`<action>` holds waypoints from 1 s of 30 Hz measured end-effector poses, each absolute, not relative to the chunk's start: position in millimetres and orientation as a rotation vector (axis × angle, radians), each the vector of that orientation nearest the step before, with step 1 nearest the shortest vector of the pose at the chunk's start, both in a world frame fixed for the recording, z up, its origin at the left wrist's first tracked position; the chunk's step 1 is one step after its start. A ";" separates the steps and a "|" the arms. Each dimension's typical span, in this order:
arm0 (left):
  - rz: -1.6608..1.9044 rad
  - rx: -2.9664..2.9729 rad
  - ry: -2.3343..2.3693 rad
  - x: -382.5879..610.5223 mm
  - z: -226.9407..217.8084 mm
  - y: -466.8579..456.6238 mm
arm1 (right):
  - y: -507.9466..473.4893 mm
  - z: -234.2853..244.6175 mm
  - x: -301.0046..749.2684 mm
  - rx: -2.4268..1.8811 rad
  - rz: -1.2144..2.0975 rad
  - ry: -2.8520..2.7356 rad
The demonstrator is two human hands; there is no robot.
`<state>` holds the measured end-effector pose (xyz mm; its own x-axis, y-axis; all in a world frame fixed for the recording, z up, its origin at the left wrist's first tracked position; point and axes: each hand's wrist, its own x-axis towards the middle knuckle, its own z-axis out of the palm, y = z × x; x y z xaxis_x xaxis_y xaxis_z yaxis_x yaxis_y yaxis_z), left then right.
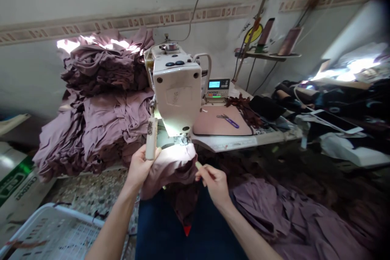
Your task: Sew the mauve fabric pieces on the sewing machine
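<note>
The left hand (pixel 140 167) is clamping a soft, rumpled mauve knit fabric (pixel 170 169) just below the presser foot of a white enamelled metal sewing machine (pixel 176 89), close beside a smooth cream cylindrical handle (pixel 151 138). The right hand (pixel 215 183) is pinching a slim cream stick (pixel 198 165) at the cloth's edge. The hands are working apart, while folded mauve knit stacks (pixel 100 109) are heaping beside the machine.

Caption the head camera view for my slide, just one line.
Left hand grips mauve fabric below a lit sewing machine; right hand pinches a small pale stick.
</note>
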<state>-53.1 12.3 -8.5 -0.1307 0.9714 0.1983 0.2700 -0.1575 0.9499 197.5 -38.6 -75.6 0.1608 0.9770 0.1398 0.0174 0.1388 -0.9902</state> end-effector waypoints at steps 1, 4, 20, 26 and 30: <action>1.339 1.477 1.448 -52.0 -7.9 14.5 | -39.2 -73.7 187.4 -1.148 1.069 -1.183; 1.314 1.544 1.475 -44.5 -11.8 19.6 | -36.6 -67.2 160.0 -1.062 1.329 -1.164; 0.860 1.634 1.027 -30.6 -29.4 -38.9 | -61.3 -7.6 217.7 -1.052 1.327 -1.810; 0.365 1.542 0.742 -8.2 -38.3 -53.7 | -58.1 -3.0 233.6 -0.975 1.342 -2.143; 0.408 1.416 0.829 -17.9 -35.4 -49.2 | -58.9 -4.8 246.0 -1.092 1.346 -2.005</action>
<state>-17.9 -49.2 -35.4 0.6653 0.6998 -0.2602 0.2203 0.1490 0.9640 246.0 -58.9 -4.8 -0.5621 0.8262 -0.0367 0.3467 0.1951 -0.9174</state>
